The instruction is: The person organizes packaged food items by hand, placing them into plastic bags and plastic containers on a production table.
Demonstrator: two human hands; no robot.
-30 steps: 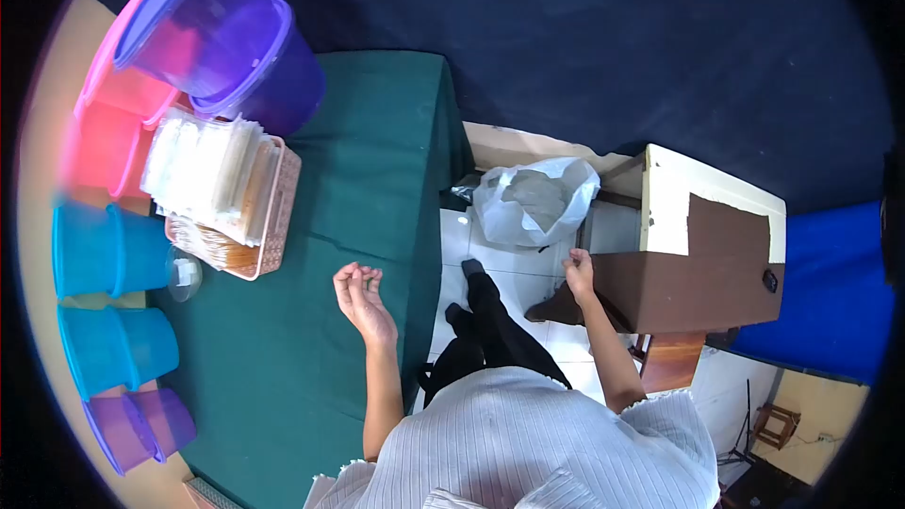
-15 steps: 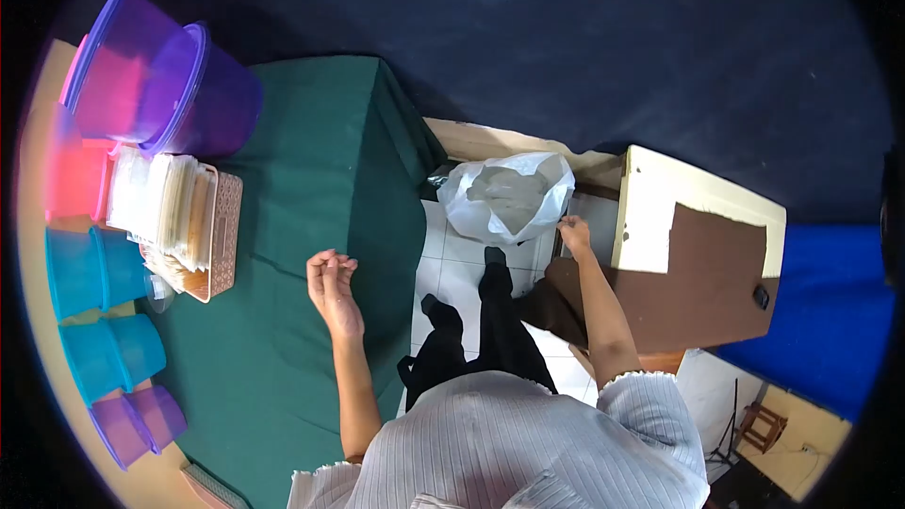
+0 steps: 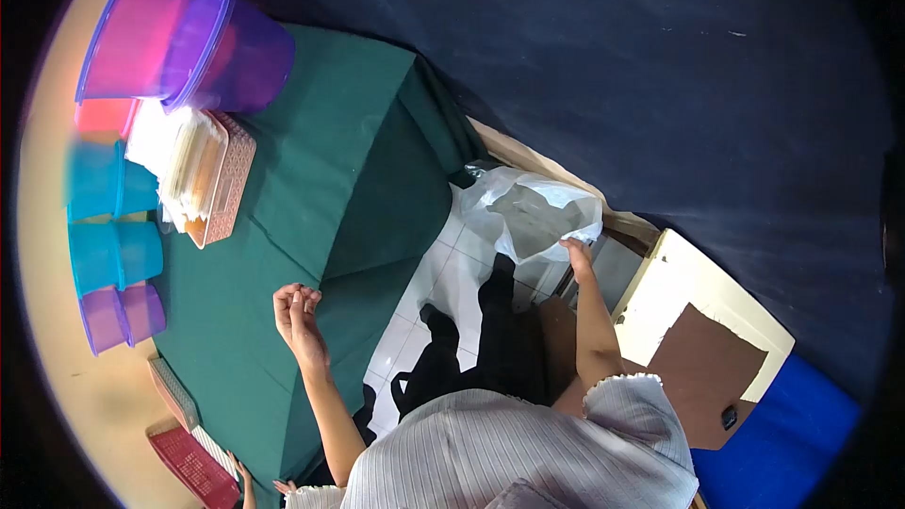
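Head view: left hand (image 3: 302, 325), fingers narrow, near table (image 3: 226, 320); right hand (image 3: 579, 255), grip unclear, apparently at bag (image 3: 484, 214); holding calls for pinching.

Green-clothed table (image 3: 273, 146) on L, w/ big purple tubs (image 3: 247, 57) at its far end, then teal tubs (image 3: 139, 254), then smaller purple tubs (image 3: 123, 314). Pink basket (image 3: 231, 212) holds clear pkts (image 3: 193, 165) (some tops washed out by glare). Maroon basket (image 3: 193, 467) btm L. Dark backdrop (image 3: 660, 66) up top. On R, brown cloth (image 3: 707, 353) partly covers a cream surface (image 3: 688, 273), sm. blk item (image 3: 729, 417) on the cloth; blue sheet (image 3: 792, 443) alongside.
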